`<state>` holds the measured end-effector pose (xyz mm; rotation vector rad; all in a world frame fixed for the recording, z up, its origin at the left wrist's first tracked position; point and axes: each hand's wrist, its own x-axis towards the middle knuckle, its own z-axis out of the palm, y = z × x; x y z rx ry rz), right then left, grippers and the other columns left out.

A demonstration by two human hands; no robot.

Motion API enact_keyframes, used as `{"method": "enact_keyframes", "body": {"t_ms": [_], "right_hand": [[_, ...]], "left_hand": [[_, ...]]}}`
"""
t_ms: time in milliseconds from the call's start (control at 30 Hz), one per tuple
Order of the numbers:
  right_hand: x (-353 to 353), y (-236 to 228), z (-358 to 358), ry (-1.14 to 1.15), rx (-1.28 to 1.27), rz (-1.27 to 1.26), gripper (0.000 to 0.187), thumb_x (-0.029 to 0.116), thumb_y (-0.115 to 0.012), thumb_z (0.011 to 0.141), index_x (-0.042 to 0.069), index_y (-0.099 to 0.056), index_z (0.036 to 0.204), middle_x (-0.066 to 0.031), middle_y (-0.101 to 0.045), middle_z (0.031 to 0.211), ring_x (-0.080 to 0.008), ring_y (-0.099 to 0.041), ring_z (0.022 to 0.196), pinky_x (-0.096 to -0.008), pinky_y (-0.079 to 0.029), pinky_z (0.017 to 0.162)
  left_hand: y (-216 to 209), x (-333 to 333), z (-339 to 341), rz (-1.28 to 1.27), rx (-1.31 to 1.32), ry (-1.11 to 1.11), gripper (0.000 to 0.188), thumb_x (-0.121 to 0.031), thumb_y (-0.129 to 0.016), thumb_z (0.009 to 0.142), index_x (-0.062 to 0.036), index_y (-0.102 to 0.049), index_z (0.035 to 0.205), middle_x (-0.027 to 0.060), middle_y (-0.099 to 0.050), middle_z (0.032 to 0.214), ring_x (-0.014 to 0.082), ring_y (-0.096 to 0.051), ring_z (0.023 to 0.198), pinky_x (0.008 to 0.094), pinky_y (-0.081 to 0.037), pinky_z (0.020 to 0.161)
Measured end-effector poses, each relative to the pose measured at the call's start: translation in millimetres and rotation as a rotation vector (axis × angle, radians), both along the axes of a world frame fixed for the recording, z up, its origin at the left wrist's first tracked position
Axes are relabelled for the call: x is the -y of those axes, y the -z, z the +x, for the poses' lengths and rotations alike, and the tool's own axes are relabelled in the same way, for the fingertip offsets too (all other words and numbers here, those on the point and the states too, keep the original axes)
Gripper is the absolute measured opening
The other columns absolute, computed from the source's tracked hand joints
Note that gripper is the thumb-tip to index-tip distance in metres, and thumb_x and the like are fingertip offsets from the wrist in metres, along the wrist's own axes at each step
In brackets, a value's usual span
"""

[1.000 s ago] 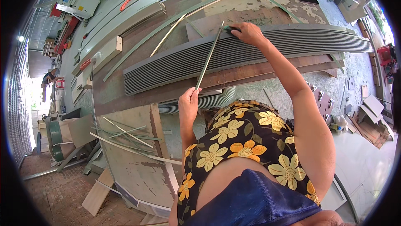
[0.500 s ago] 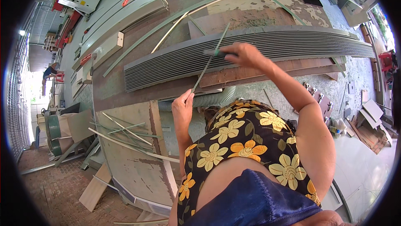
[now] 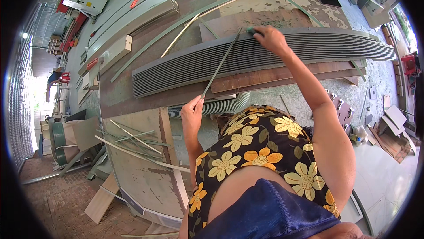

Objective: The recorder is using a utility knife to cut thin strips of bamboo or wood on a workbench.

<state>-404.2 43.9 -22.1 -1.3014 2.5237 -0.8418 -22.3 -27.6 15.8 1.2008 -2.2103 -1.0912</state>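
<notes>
My left hand (image 3: pixel 192 109) pinches the near end of a thin grey-green strip (image 3: pixel 222 62). The strip slants up and away across a long stack of dark grey boards (image 3: pixel 185 70), seen edge-on as many parallel lines. My right hand (image 3: pixel 271 39) is closed around a small dark tool with a green part (image 3: pixel 251 31). It is just to the right of the strip's far tip, over the stack's far edge. The tool's exact kind is hard to make out, and the fingers hide most of it.
Brown panels (image 3: pixel 260 78) lie under the stack. Loose pale and green strips (image 3: pixel 181 33) rest beyond it. More strips (image 3: pixel 137 137) lie on a worn board at the left. A ribbed grey hose (image 3: pixel 225 103) runs below the table edge. A person bends far off at left.
My right hand has moved away and slightly right, taking the tool from the middle of the strip to beyond its far tip. My left hand and the strip have hardly moved.
</notes>
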Motion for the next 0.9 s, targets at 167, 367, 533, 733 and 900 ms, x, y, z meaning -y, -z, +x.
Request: {"method": "enact_keyframes", "body": {"t_ms": [167,367,533,733,900], "right_hand": [[-6.7,-20.2,28.2,-0.172,0.020,-0.138,0.031,0.035,-0.064,0.090,0.023,-0.070,0.117,-0.0163,-0.063,0.104,-0.0343,-0.066,0.093,-0.0427,-0.054,0.083],[-28.4,-33.1,122.2,-0.661,0.176,-0.176,0.043,0.023,-0.074,0.084,0.018,-0.067,0.126,-0.0129,-0.059,0.104,-0.0298,-0.066,0.090,-0.0387,-0.055,0.081],[-14.2,-4.7,65.7,-0.328,0.105,-0.038,0.037,0.033,-0.067,0.089,0.023,-0.066,0.124,-0.0179,-0.058,0.107,-0.0348,-0.066,0.091,-0.0436,-0.055,0.082],[-3.7,-7.2,-10.3,0.080,-0.026,0.068,0.038,0.034,-0.064,0.089,0.021,-0.066,0.125,-0.0217,-0.057,0.112,-0.0399,-0.064,0.100,-0.0445,-0.053,0.087],[-18.0,-13.1,30.9,-0.008,0.019,-0.092,0.041,0.029,-0.067,0.088,0.019,-0.065,0.127,-0.0207,-0.056,0.113,-0.0390,-0.063,0.098,-0.0438,-0.052,0.086]], "left_hand": [[-1.0,-3.3,-4.3,-0.187,0.031,-0.016,0.023,-0.015,-0.063,0.094,0.0033,-0.070,0.107,0.0206,-0.070,0.089,0.0300,-0.068,0.076,0.0355,-0.051,0.071],[-9.8,-6.8,-16.6,-0.254,0.016,0.004,0.020,-0.013,-0.064,0.092,0.0026,-0.069,0.105,0.0187,-0.068,0.089,0.0344,-0.065,0.077,0.0389,-0.049,0.070],[1.4,-7.1,-9.1,-0.221,0.020,-0.001,0.020,-0.012,-0.065,0.092,0.0027,-0.069,0.105,0.0193,-0.068,0.090,0.0336,-0.066,0.078,0.0379,-0.050,0.072],[-2.3,-6.3,-12.6,-0.108,-0.054,-0.012,0.022,-0.013,-0.064,0.093,0.0038,-0.069,0.106,0.0198,-0.070,0.093,0.0317,-0.068,0.081,0.0355,-0.051,0.074],[6.5,12.9,18.3,-0.125,-0.062,-0.039,0.023,-0.013,-0.062,0.094,0.0050,-0.068,0.107,0.0204,-0.070,0.088,0.0242,-0.068,0.075,0.0324,-0.050,0.071]]}}
